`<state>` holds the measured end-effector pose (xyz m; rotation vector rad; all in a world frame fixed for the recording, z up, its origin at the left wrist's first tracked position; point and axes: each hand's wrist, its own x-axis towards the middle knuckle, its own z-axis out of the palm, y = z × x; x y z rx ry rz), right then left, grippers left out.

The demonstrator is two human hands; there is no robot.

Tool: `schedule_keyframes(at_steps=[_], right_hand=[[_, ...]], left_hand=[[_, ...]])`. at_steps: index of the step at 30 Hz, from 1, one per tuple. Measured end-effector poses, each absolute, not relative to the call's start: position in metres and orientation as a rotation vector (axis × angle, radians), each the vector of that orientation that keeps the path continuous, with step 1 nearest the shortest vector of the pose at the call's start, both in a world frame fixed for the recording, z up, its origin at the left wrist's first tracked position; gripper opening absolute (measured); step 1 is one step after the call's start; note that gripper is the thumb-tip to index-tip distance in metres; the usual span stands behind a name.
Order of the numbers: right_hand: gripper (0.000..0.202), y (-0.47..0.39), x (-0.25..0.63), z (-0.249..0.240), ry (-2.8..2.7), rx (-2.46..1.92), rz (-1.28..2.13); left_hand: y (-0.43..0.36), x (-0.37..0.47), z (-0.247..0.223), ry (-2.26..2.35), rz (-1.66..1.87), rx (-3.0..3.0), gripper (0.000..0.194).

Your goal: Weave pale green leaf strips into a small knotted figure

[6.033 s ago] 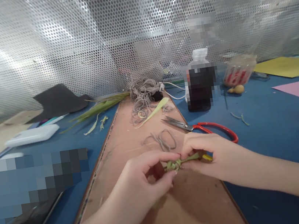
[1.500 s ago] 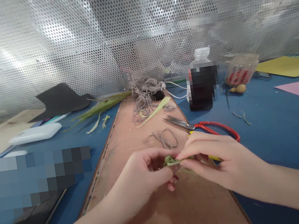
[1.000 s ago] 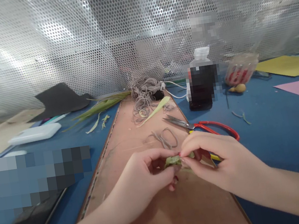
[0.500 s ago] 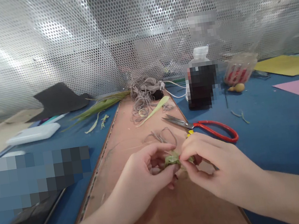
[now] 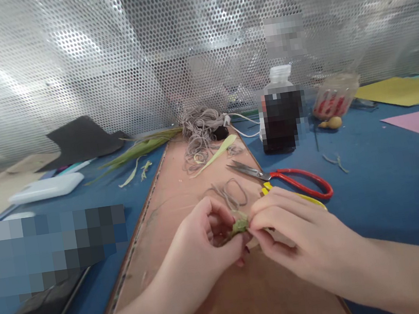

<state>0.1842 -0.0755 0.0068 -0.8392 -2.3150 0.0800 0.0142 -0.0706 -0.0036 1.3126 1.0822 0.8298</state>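
Note:
Between my hands, above the wooden board (image 5: pixel 164 220), is a small bundle of green leaf strip (image 5: pixel 240 224), partly hidden by my fingers. My left hand (image 5: pixel 214 234) pinches it from the left with thumb and fingers. From the right, my right hand (image 5: pixel 293 228) closes its fingertips on the bundle's edge. Thin grey cord (image 5: pixel 234 192) lies in loose loops just beyond my fingertips; whether it joins the bundle I cannot tell. Red-handled scissors (image 5: pixel 294 180) lie behind my right hand, blades pointing left. A yellow-handled tool (image 5: pixel 315 199) is mostly covered by that hand.
A tangle of grey cord (image 5: pixel 203 124) and a pale leaf strip (image 5: pixel 219 153) lie on the board's far end. A dark bottle (image 5: pixel 278 121), a clear jar (image 5: pixel 335 95) and a small gourd (image 5: pixel 332 123) stand or lie to the right. Left are long green leaves (image 5: pixel 146 147) and a white case (image 5: pixel 47 187).
My right hand has shifted slightly left and its fingers have closed further over the bundle. My left fingers have curled in. More of the yellow handle shows.

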Motion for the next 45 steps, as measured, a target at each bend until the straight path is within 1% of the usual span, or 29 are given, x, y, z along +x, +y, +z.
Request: schedule_keyframes(at_steps=[6,10,18,24,27,30,35,38,45], right_hand=[[0.017,-0.075,0.183,0.006,-2.329,-0.818,0.058],[0.015,-0.075,0.182,0.004,-2.323,-0.834,0.071],[0.009,-0.072,0.181,0.002,-2.17,-0.87,0.352],[0.009,-0.075,0.179,0.005,-2.178,-0.885,0.475],[0.015,-0.074,0.183,0.011,-2.136,-0.895,0.572],[0.024,-0.065,0.193,0.016,-2.1,-0.953,0.566],[0.043,-0.048,0.204,0.016,-2.378,-0.731,0.666],[0.039,-0.047,0.203,0.012,-2.432,-0.69,0.699],[0.021,-0.05,0.203,0.012,-2.405,-0.646,0.491]], left_hand=[[-0.071,0.013,-0.005,1.085,0.815,1.31,0.018],[-0.072,0.013,-0.004,1.067,0.814,1.3,0.018],[-0.073,0.014,-0.001,1.083,0.772,1.325,0.014],[-0.072,0.014,0.0,1.097,0.766,1.338,0.018],[-0.071,0.013,-0.001,1.066,0.798,1.327,0.016],[-0.07,0.012,-0.001,1.017,0.791,1.262,0.018],[-0.07,0.013,0.0,0.956,0.712,1.248,0.02],[-0.071,0.012,0.0,0.951,0.7,1.264,0.018],[-0.068,0.009,-0.002,0.884,0.717,1.221,0.018]])
